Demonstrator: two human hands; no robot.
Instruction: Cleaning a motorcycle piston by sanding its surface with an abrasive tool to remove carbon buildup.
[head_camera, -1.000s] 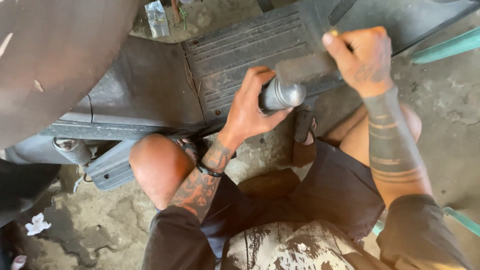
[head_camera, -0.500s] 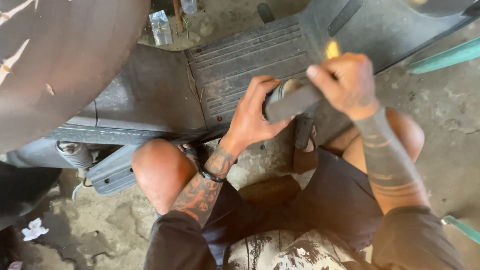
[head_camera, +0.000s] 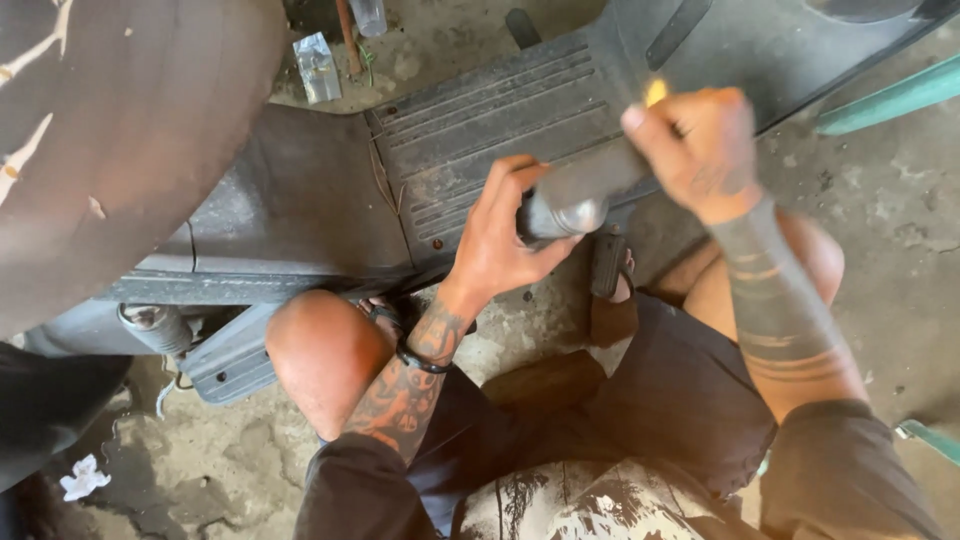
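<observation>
Nearest the camera you've got your patterned shirt and dark shorts (head_camera: 680, 400), knees spread, squatting over rough concrete floor (head_camera: 900, 250), with a scrap of white paper (head_camera: 82, 478) lying down by the lower left. Your left hand (head_camera: 500, 245) comes up off the tattooed forearm and wraps round the near end of a grey cylindrical tool (head_camera: 575, 200), fingers curled over the top and thumb underneath, closed snug on it. That tool sits right in the middle, just above the ribbed footboard (head_camera: 470, 140) of the scooter body; its long axis runs from lower left up to upper right, and the rounded shiny end faces down toward you. Your right hand (head_camera: 700, 150) is clenched on the far end of it, blurred, with a small yellow-orange bit (head_camera: 656, 92) poking out above the knuckles; what that bit belongs to I can't tell. Left of the footboard there's a smooth dark panel (head_camera: 290, 200), and a big brown curved seat (head_camera: 120, 140) fills the upper left. Farther out on the ground, a small crumpled silvery packet (head_camera: 317, 65) lies beyond the panel's edge, its markings too small to make out. A teal bar (head_camera: 890, 100) angles in at the upper right.
</observation>
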